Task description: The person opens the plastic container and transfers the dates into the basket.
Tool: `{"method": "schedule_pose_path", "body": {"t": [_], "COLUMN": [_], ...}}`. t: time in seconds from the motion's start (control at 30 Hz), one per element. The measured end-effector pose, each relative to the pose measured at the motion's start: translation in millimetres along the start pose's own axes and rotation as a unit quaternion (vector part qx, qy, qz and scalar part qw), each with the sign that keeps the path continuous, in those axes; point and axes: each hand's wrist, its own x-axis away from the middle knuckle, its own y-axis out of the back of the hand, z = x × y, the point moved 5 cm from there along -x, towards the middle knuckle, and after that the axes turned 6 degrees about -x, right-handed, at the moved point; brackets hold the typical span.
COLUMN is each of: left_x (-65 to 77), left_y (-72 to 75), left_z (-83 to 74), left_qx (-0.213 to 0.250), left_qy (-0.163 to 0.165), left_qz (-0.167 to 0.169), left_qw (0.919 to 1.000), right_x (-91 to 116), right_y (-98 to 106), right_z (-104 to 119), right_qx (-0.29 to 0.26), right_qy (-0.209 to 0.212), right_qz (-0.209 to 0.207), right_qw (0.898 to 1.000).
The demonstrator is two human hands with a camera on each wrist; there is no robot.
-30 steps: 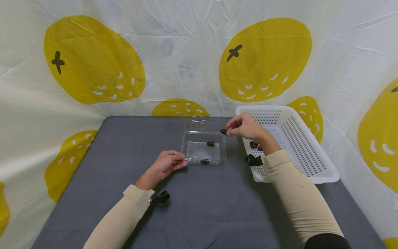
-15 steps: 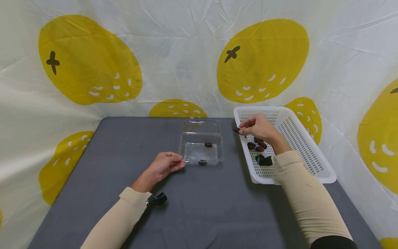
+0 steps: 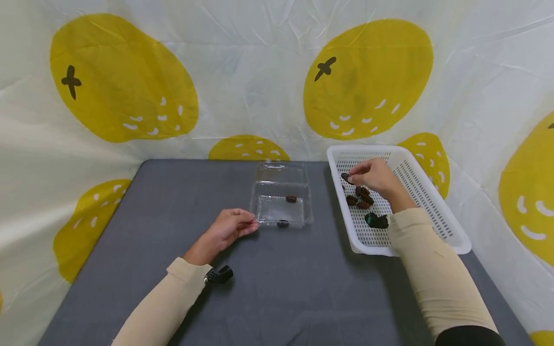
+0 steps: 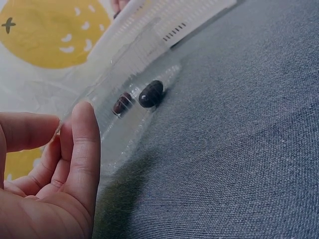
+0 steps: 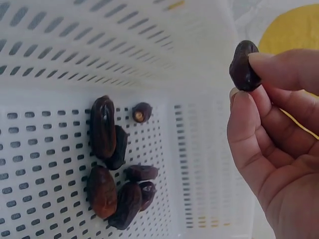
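My left hand (image 3: 229,229) pinches the front left corner of a clear plastic clamshell box (image 3: 280,209), which lies with its lid laid back on the table. One reddish-brown date (image 3: 291,199) is inside the box toward the right. A darker date (image 3: 283,224) shows at its front wall. Over the left part of a white slotted basket (image 3: 450,240), my right hand (image 3: 375,177) holds a dark date (image 5: 244,67) between thumb and fingertips. Several dates (image 5: 103,191) lie below on the basket floor, some clustered and a small one (image 5: 142,112) apart.
A grey cloth covers the table (image 3: 277,288). Behind it hangs a white curtain (image 3: 251,72) with yellow fruit prints, close to the backs of box and basket. The basket's raised left wall (image 3: 339,202) stands between the dates and the box.
My right hand has moved right, from beside the clear box to over the basket, still holding the date. My left hand stays at the box corner.
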Motion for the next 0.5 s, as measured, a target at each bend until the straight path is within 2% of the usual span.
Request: {"method": "schedule_pose_path", "body": {"t": [0.27, 0.5], "left_x": [-4.2, -4.0], "left_y": [0.4, 0.6], "left_z": [-0.5, 2.5], "left_qx": [-0.002, 0.002], "left_qy": [0.002, 0.003], "left_qz": [-0.011, -0.015], "left_qw": [0.9999, 0.9999], "right_x": [-8.8, -11.2], "right_y": [3.6, -2.2], "right_z": [-14.1, -32.1], "right_qx": [0.006, -0.001], "right_qy": [-0.029, -0.058], "right_qz": [-0.021, -0.026], "right_qw": [0.999, 0.998]}}
